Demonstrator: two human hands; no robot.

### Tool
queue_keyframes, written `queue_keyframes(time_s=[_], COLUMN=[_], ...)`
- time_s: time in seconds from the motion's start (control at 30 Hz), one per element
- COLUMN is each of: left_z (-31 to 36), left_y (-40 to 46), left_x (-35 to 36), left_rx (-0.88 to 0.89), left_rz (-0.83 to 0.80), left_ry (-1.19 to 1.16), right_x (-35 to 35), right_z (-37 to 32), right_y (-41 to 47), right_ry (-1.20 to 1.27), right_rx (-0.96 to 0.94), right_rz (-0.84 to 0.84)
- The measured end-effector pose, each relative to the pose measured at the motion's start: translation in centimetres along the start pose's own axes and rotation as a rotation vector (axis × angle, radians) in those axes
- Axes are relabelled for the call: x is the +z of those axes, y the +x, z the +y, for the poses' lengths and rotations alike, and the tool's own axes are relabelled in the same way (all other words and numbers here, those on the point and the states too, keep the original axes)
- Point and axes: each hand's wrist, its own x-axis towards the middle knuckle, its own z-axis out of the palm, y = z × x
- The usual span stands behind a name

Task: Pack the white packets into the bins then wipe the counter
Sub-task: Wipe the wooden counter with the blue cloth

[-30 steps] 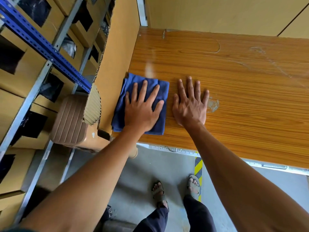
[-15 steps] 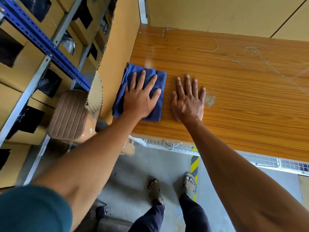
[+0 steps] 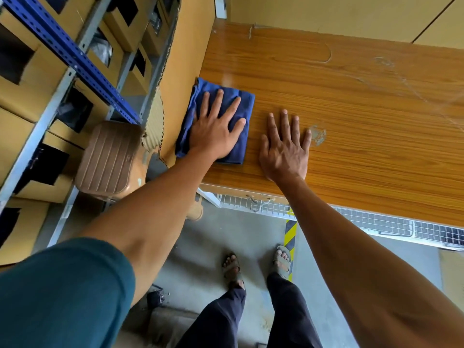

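Cloth [image 3: 221, 116] on counter [image 3: 351, 121], under left hand [image 3: 213, 134]; right hand [image 3: 283, 151] beside.

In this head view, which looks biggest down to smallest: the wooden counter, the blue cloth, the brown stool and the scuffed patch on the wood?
1. Wooden counter, by far the largest.
2. and 3. Brown stool and blue cloth look alike; the left hand covers part of the cloth, so I won't rank them.
4. Scuffed patch, smallest.

Folded blue cloth [image 3: 218, 121] lying flat on the wood-grain counter [image 3: 351, 101], right at the counter's left edge near the front, a bit rumpled along its left side.
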Motion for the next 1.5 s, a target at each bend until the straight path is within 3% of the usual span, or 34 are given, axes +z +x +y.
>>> queue_keyframes(time_s=[0.23,0.47,0.57,0.73,0.87,0.97,1.13,1.27,1.4,1.5], left_z=[-1.6,-0.9,-0.1,-0.9,-1.0,-0.4,0.9,-0.9,-2.1,-1.8], left_y=[-9.2,-4.2,-0.7,-6.7,-8.7,-4.6,1.8,-4.2,-8.1,-6.2], left_x=[1.7,0.9,0.1,1.0,1.1,0.6,-0.5,0.7,1.1,0.9], left_rx=[0.099,0.061,-0.001,0.075,0.053,0.036,-0.013,0.114,0.176,0.181], left_rz=[0.117,0.111,0.018,0.111,0.095,0.097,-0.036,0.122,0.097,0.114], left_ry=[0.021,0.014,0.003,0.009,0.044,0.037,0.003,0.029,0.034,0.072], right_x=[0.0,0.2,0.1,-0.3,-0.1,0.0,-0.1,-0.3,-0.5,-0.3], right_z=[-0.1,-0.2,-0.2,-0.2,-0.3,-0.3,-0.1,-0.1,-0.3,-0.4], right_y=[0.1,0.2,0.1,0.0,0.0,0.2,0.2,0.1,0.2,0.3], right_ry=[-0.015,-0.025,-0.024,-0.024,-0.02,-0.026,-0.028,-0.025,-0.019,-0.022], right_rx=[0.015,0.023,0.015,0.013,0.017,0.021,0.006,0.005,0.012,0.02], right_rz=[-0.016,-0.022,-0.018,-0.028,-0.018,-0.008,-0.006,-0.016,-0.021,-0.008])
